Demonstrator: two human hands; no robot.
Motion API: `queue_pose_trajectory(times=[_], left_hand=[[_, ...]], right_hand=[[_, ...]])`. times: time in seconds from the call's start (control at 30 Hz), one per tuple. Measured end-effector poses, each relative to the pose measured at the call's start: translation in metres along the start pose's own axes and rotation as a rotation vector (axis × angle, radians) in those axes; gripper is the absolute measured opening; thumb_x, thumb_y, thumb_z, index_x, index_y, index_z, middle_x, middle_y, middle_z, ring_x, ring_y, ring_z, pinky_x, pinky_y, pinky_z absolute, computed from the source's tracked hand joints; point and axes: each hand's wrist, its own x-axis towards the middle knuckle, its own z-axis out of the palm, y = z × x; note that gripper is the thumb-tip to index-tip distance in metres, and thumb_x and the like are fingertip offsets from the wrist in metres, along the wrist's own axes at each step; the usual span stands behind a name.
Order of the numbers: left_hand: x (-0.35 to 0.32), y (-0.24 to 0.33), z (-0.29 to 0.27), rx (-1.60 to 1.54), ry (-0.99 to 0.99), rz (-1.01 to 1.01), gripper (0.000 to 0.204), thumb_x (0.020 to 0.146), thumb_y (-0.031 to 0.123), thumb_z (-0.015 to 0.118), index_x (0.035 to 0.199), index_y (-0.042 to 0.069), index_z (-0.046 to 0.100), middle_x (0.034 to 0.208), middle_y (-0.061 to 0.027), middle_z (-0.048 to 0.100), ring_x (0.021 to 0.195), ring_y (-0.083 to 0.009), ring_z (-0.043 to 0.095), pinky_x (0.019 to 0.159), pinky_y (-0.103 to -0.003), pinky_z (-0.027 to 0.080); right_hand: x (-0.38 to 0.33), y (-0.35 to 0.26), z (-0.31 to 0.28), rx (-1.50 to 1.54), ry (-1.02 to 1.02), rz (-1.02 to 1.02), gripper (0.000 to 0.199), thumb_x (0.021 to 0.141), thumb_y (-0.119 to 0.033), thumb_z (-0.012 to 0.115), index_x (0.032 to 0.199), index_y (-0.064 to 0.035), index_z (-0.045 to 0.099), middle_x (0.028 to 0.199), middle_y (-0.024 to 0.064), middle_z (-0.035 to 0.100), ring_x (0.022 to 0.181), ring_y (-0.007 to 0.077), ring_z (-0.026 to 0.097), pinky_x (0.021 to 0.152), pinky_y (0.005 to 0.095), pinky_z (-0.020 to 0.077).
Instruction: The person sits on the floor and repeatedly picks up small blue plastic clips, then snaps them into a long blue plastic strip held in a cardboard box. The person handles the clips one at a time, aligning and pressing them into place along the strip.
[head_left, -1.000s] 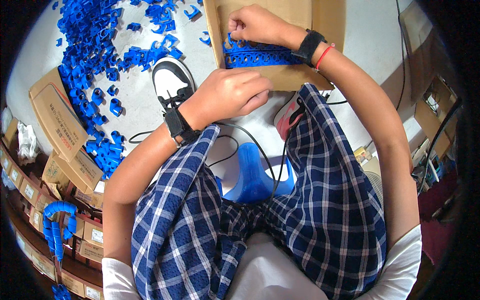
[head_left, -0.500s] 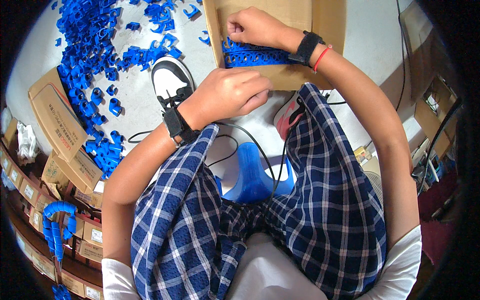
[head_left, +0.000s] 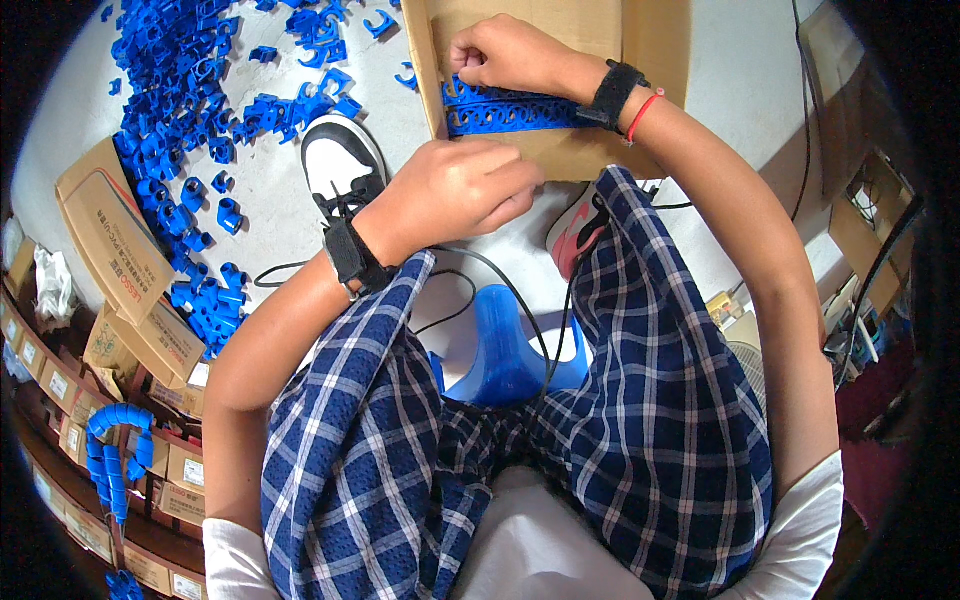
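An open cardboard box [head_left: 655, 70] stands in front of me, with rows of blue plastic pipe clips [head_left: 515, 118] lined up along its near side. My right hand [head_left: 505, 52] reaches over the box from the right. Its fingers are curled at the left end of the clip rows, close to the box's left wall, and the wrist lies above their right end. At the box's near edge is my left hand [head_left: 462, 190], closed, with the fingertips turned under. What either hand holds, if anything, is hidden.
Loose blue clips and blue pipe fittings [head_left: 180, 120] lie spread over the floor at the left. Beside them lies an open carton [head_left: 120, 230], near shelves of small boxes [head_left: 185, 465]. A blue plastic stool [head_left: 495, 350] and black cables [head_left: 480, 262] are between my legs.
Hardly anything differs. My right hand and the near part of the box sit a trace further left. Both hands keep their closed shape.
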Motion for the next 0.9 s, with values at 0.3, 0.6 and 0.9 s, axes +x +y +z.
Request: queue_pose_trajectory(times=[0.3,0.6,0.9], left_hand=[[-0.001,0.013,-0.017,0.182,-0.159,0.157,0.016,0.076,0.012,0.076,0.092,0.010,0.071,0.074,-0.0002,0.057,0.067,-0.0187,0.062,0.054,-0.033,0.052],[0.038,-0.004,-0.058,-0.390,0.311,-0.610,0.022,0.101,0.013,0.052,0.101,0.005,0.072,0.073,0.0002,0.062,0.065,-0.0050,0.056,0.057,-0.023,0.044],[0.042,-0.025,-0.075,-1.430,0.355,-1.030,0.044,0.105,0.037,0.047,0.124,-0.001,0.057,0.102,-0.0080,0.063,0.094,-0.0172,0.064,0.070,-0.026,0.052]], right_hand=[[-0.001,0.003,0.003,-0.020,0.004,-0.020,0.012,0.082,-0.012,0.069,0.087,-0.0006,0.067,0.073,0.0127,0.067,0.066,0.0225,0.064,0.067,0.0338,0.0528],[0.013,-0.006,-0.016,0.016,0.200,-0.068,0.030,0.092,-0.030,0.056,0.099,-0.0061,0.071,0.087,0.0193,0.070,0.082,0.0371,0.068,0.076,0.0475,0.0532],[-0.037,-0.080,-0.065,0.311,0.602,-0.080,0.014,0.098,-0.008,0.051,0.103,-0.0007,0.061,0.088,0.0125,0.065,0.076,0.0191,0.062,0.067,0.0320,0.0489]])
